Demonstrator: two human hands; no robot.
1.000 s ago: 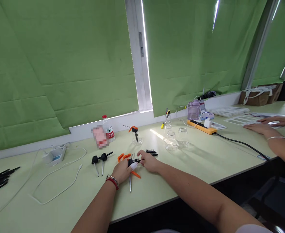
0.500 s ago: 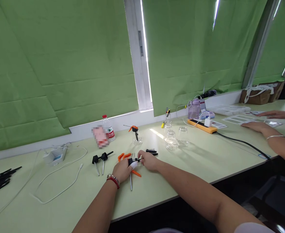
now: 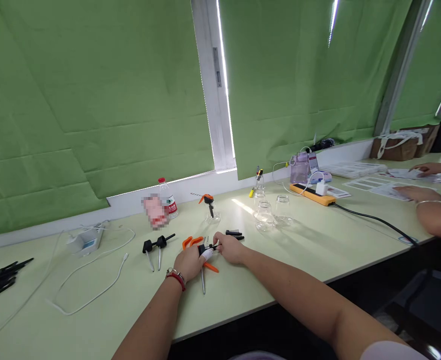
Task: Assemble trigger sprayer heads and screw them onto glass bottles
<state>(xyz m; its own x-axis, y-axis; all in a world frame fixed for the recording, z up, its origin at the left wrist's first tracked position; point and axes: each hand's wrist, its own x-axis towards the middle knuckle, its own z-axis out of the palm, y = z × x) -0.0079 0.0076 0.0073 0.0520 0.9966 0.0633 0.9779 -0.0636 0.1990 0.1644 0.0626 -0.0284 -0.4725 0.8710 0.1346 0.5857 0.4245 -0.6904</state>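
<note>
Near the front middle of the table my left hand [image 3: 188, 262] is closed around a black plastic part [image 3: 202, 249]. A white covering shows on its thumb. Just to the right, my right hand [image 3: 229, 248] pinches a thin black rod [image 3: 215, 247] at the part's end; the join is partly hidden by fingers. A metal rod [image 3: 203, 284] points toward me below the left hand. Orange handle pieces [image 3: 192, 242] lie behind it, and another orange piece [image 3: 211, 268] sticks out below. Beyond the right hand lie a spring [image 3: 234, 231] and small black pieces [image 3: 240, 237].
Left of my hands lies a black assembly with two metal rods [image 3: 160, 243]. Behind stand an orange-and-black device in a glass jar [image 3: 211, 217], a water bottle [image 3: 170, 204] and glass jars [image 3: 265, 220]. White cable [image 3: 88, 309] loops at left. A co-worker's hands [image 3: 419, 193] are at right.
My hands stay almost in the same place, still on the black part and thin rod. At the right, the co-worker's hands have shifted right, with papers moved under them.
</note>
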